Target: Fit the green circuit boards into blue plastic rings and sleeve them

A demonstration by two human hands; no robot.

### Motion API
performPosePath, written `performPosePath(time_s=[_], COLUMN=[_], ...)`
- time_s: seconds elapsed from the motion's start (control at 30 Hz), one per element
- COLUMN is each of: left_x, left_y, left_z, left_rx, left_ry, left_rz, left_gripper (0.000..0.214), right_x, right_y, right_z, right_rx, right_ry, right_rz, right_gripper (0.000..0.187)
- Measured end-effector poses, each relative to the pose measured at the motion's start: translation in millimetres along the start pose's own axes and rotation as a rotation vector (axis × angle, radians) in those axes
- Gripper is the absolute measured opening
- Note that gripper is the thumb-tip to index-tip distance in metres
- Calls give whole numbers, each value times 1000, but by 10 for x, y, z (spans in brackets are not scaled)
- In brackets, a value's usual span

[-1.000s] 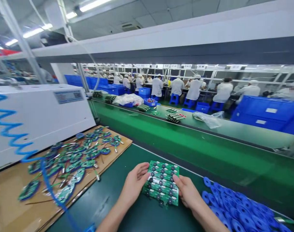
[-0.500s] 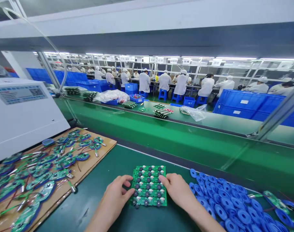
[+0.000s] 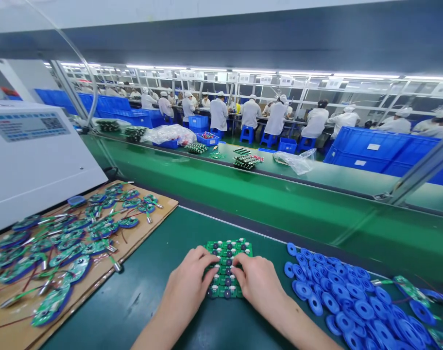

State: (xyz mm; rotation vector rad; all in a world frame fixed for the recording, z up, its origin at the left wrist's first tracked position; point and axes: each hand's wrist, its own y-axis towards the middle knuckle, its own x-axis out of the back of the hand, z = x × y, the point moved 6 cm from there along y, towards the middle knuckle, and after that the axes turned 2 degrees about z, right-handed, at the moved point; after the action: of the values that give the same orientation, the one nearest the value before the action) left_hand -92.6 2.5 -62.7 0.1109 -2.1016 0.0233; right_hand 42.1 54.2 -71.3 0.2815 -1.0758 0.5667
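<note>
A green panel of small circuit boards lies on the dark green mat in front of me. My left hand grips its left side with fingers curled over the boards. From the other side, my right hand covers the panel's right half, fingers bent and pressed on it. The two hands nearly meet over the panel's middle, and its lower half is partly hidden beneath them.
A heap of blue round discs lies at the right. A cardboard sheet with several round green boards lies at the left beside a white machine. A green conveyor runs beyond. People in white sit far back.
Both hands have slid inward from the panel's edges onto its top, fingers now close together. The view has dropped and shifted slightly, and the panel lies flat on the mat.
</note>
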Motion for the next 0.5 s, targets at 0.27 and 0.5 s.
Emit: performPosePath(time_s=[0.27, 0.5], left_x=[-97, -95], left_y=[-1, 14], left_z=[-78, -63], left_rx=[15, 61], left_ry=[156, 172], left_rz=[6, -61], left_gripper=[22, 24], right_x=[-76, 27], right_y=[0, 96], right_z=[7, -104], right_rx=[95, 61], right_ry=[202, 973], right_rz=[-12, 6], right_gripper=[15, 18])
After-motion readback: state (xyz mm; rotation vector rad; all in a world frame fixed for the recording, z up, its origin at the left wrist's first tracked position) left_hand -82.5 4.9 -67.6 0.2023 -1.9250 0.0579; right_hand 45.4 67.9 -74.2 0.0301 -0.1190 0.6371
